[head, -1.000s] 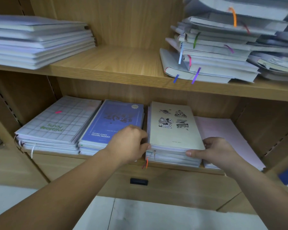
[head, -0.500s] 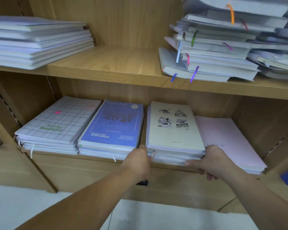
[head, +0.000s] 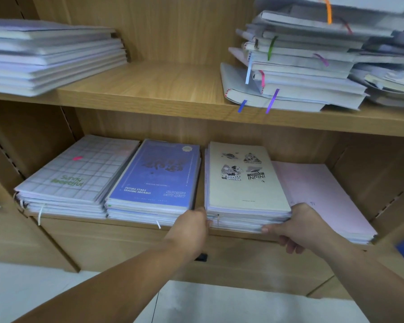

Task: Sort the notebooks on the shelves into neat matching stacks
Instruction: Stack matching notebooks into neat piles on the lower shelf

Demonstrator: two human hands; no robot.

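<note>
Both hands clamp beige notebook stack (head: 245, 183): left hand (head: 191, 226) curled round left corner, right hand (head: 296, 224) pinching right corner.

left hand (head: 191, 226) off blue stack (head: 154, 178), down at front-left of beige stack (head: 245, 180); right hand (head: 296, 226) lower

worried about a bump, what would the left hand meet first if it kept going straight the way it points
Likely the cream stack: the left hand sits at its front left corner, beside the narrow gap to the blue stack. Depth is unclear.
</note>
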